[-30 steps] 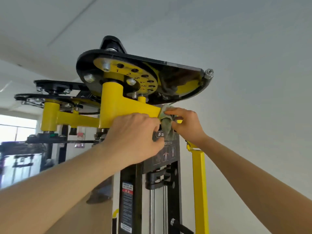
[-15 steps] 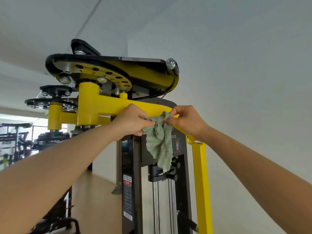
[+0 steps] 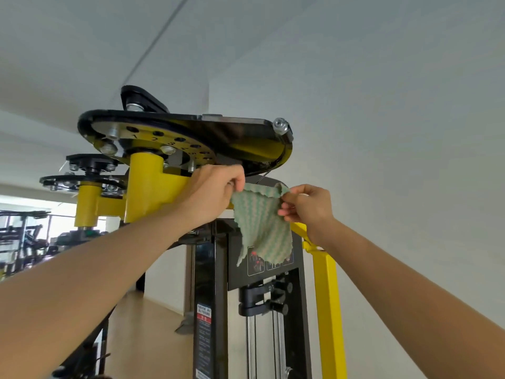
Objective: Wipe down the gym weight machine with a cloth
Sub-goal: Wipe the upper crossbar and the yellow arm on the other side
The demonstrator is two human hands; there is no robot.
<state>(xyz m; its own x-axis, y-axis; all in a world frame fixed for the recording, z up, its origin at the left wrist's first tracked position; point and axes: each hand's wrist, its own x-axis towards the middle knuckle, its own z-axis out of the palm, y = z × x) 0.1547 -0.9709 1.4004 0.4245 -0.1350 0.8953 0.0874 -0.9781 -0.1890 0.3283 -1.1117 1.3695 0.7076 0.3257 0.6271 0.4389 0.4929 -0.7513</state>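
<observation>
A pale wall (image 3: 382, 132) and ceiling (image 3: 82, 36) fill most of the view, seen from below. Against them stands the weight machine (image 3: 209, 283), yellow and black, its top close overhead. Its widest part is a black plate (image 3: 232, 129) lying flat at the top, with a ring of numbered holes on its underside. A thick yellow arm (image 3: 155, 187) comes down from under the plate's left part and runs towards the right. A yellow post (image 3: 328, 296) goes down along the machine's right edge, and a black upright (image 3: 203, 258) stands at the middle, with two bright guide rods (image 3: 250, 346) between them. A second plate (image 3: 82, 181) on a yellow bracket sits further back to the left. Other gym equipment (image 3: 21, 242) shows dimly at the far left edge, above a light floor (image 3: 147, 337).

Both forearms reach up from the lower corners. The cloth (image 3: 259, 220), green and white in wavy stripes, hangs spread out between the two hands just under the right edge of the plate. Its lower part droops in front of a black picture panel (image 3: 257, 266) on the machine's face. Whether it touches the panel cannot be told.

The left hand (image 3: 213, 190) has its fingers curled and pinches the cloth's upper left corner, right in front of the yellow arm. The right hand (image 3: 308, 206) pinches the upper right corner between thumb and fingertips, just above the top of the yellow post. A red and white label (image 3: 204, 313) is stuck on the black upright. A silver nut (image 3: 280, 126) sits at the plate's right tip.
</observation>
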